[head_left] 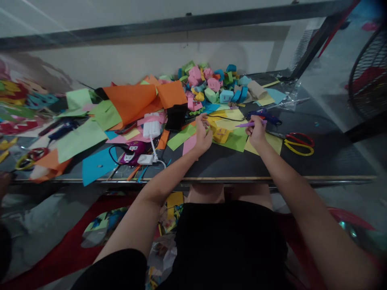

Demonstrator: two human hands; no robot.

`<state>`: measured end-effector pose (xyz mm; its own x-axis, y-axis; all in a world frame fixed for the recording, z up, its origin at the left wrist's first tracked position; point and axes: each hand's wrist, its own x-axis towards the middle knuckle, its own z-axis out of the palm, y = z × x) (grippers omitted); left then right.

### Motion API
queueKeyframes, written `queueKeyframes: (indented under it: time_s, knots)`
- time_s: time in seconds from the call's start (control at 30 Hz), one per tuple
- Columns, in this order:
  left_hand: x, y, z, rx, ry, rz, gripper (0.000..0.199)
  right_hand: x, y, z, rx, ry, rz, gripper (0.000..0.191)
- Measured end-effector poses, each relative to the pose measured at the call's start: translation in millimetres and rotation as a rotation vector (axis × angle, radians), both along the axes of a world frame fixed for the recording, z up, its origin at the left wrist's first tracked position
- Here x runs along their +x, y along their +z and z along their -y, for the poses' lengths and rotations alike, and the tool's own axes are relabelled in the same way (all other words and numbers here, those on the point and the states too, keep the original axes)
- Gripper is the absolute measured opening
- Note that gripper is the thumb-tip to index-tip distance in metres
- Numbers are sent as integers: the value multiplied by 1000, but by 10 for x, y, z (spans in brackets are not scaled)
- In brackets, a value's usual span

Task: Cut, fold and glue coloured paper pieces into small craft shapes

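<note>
My right hand (256, 131) grips a purple pen (251, 123), its tip pointing left over the colored paper. My left hand (203, 136) is curled, fingers together, just left of a yellow folded paper piece (221, 135). A bit of green shows at its fingers; what they hold is too small to make out. Beneath both hands lie green paper (236, 141) and yellow paper (272, 146). Just behind the right hand rests a dark blue-purple glue gun (267, 116). Scissors (299, 143) with red and yellow handles lie further right.
Small folded paper shapes (213, 84) are heaped against the wall. Left of me are orange sheets (133, 100), a black phone (176, 117), a white adapter (152, 129) and a purple power strip (134, 151) with cords. A fan (370, 76) stands right. Another person's hand (4, 183) shows far left.
</note>
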<state>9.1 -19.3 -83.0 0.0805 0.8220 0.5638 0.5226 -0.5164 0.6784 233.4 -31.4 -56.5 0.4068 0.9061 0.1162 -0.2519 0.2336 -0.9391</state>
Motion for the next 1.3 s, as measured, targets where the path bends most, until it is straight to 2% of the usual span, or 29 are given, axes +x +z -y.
queueKeyframes:
  time_s: [0.07,0.13,0.33,0.43,0.5,0.6,0.73,0.83,0.93,1.07,1.3]
  knots:
    - [18,10,-25,38,65,66,53,-7,14,11,5,47,32,49]
    - [43,41,-31,46,65,114,47,-21,40,33,9,100,70,51]
    - [77,94,23,-134,-202,77,43,-72,122,143,-52,299,73,55]
    - [49,70,66,-226,-269,71,36,-86,135,167,-94,367,38,60]
    - [20,72,88,-214,-268,51,34,-99,157,176,-106,357,36,60]
    - [-14,128,118,-113,-280,10,39,-131,236,205,-86,306,60,59]
    - [-19,237,176,9,-297,-50,51,-161,359,266,48,285,154,61]
    - [-7,281,212,21,-302,-85,56,-146,391,282,124,245,197,58]
    - [-4,283,224,-6,-309,-128,54,-117,376,274,150,219,204,55]
    - [-16,267,213,9,-321,-172,53,-108,363,269,188,251,258,56]
    - [-33,219,157,80,-327,-247,54,-174,496,367,252,283,544,53]
